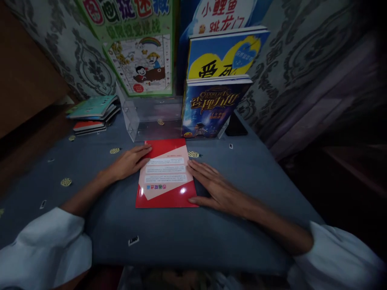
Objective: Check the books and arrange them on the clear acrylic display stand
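A red and pink book (pixel 165 197) lies flat on the dark blue tablecloth, its printed text upside down to me. My left hand (pixel 133 162) rests at the book's left edge, fingers stretched out, the tips touching its upper left side. On the other side, my right hand (pixel 216 187) lies along the right edge with fingers spread and the thumb near the lower right corner. Neither hand grips the book. Just behind it stands a clear acrylic rack (pixel 151 121), holding a dark blue book (pixel 208 108) on its right side.
Behind the dark blue book rise a blue and yellow book (pixel 223 56) and a taller blue book (pixel 220 14). A large green picture book (pixel 136 48) stands at the rack's left. Stacked books (pixel 92 110) lie far left. A black phone-like object (pixel 236 125) lies right of the rack.
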A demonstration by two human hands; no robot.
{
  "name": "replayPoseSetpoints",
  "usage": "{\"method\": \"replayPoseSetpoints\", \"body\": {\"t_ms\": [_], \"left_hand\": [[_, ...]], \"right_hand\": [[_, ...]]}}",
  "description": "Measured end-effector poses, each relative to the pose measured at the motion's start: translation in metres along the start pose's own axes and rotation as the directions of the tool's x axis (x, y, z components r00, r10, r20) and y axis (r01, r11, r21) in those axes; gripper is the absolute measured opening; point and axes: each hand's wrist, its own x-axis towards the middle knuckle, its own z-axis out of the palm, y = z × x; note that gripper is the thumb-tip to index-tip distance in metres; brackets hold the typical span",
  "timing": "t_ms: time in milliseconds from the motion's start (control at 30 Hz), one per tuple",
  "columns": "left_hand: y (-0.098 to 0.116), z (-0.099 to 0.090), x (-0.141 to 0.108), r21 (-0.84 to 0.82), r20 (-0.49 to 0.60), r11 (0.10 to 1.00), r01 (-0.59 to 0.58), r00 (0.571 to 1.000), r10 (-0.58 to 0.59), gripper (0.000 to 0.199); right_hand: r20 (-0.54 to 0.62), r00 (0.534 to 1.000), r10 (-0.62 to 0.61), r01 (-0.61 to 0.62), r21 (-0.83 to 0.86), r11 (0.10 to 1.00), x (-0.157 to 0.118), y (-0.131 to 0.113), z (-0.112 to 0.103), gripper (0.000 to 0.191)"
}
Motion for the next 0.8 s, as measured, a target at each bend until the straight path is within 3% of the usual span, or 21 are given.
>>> {"method": "replayPoseSetpoints", "body": {"t_ms": [233,333,433,567,700,800], "left_hand": [[0.046,0.015,-0.075,0.008,-0.058,0.99,-0.142,0.988,0.143,0.052],[0.061,0.017,-0.095,-0.014,-0.079,0.987,-0.163,0.984,0.161,0.053],[0.066,0.017,-0.099,-0.038,-0.098,0.986,-0.16,0.983,0.155,0.054],[0.065,0.017,-0.096,-0.051,-0.121,0.987,-0.152,0.982,0.145,0.053],[0.067,0.02,-0.097,-0.048,-0.119,0.989,-0.136,0.984,0.13,0.051],[0.066,0.021,-0.1,-0.047,-0.12,0.992,-0.119,0.986,0.113,0.051]], "right_hand": [[-0.004,1.0,-0.021,0.021,-0.006,1.0,0.001,0.007,0.005,0.093],[0.014,1.0,-0.01,0.01,-0.021,1.0,0.003,0.006,0.001,0.095],[0.015,1.0,-0.004,0.005,-0.071,0.997,0.014,-0.002,-0.007,0.088],[0.009,0.997,-0.08,0.08,-0.091,0.993,0.051,-0.008,-0.01,0.074],[-0.038,0.994,0.107,-0.111,-0.12,0.987,0.079,0.005,-0.002,0.073],[-0.126,0.975,0.182,-0.201,-0.155,0.967,0.07,0.01,0.006,0.069]]}}
